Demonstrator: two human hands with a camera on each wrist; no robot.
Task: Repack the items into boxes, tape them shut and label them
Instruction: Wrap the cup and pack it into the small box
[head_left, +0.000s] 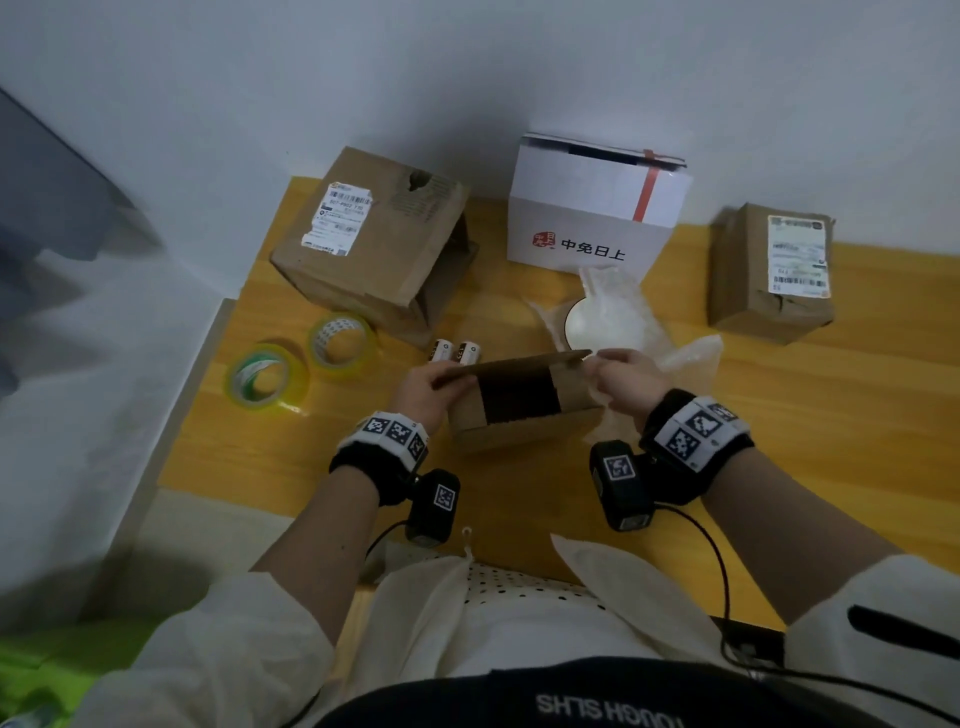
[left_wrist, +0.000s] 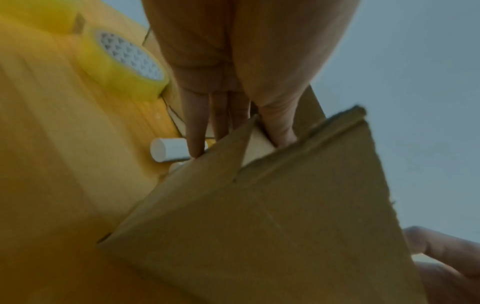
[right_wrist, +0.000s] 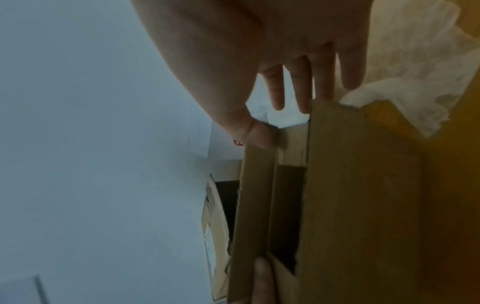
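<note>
A small brown cardboard box (head_left: 519, 415) sits on the yellow wooden table in front of me with its dark inside showing. Its lid flap (head_left: 514, 364) is raised over the opening. My left hand (head_left: 441, 379) pinches the flap's left end, thumb (left_wrist: 278, 127) on one face and fingers (left_wrist: 197, 123) behind. My right hand (head_left: 597, 364) pinches the right end, thumb (right_wrist: 254, 131) against the flap's edge (right_wrist: 259, 185) and fingers (right_wrist: 301, 86) straight behind it. Two white cylinders (head_left: 457, 351) lie just beyond the box. A white round item in a plastic bag (head_left: 602, 322) lies behind my right hand.
Two yellowish tape rolls (head_left: 265, 376) (head_left: 343, 338) lie to the left. At the back stand a labelled brown box (head_left: 374, 244), a white box with a red stripe (head_left: 592, 208) and another labelled brown box (head_left: 774, 270). Bubble wrap (head_left: 691, 358) lies right of my right hand.
</note>
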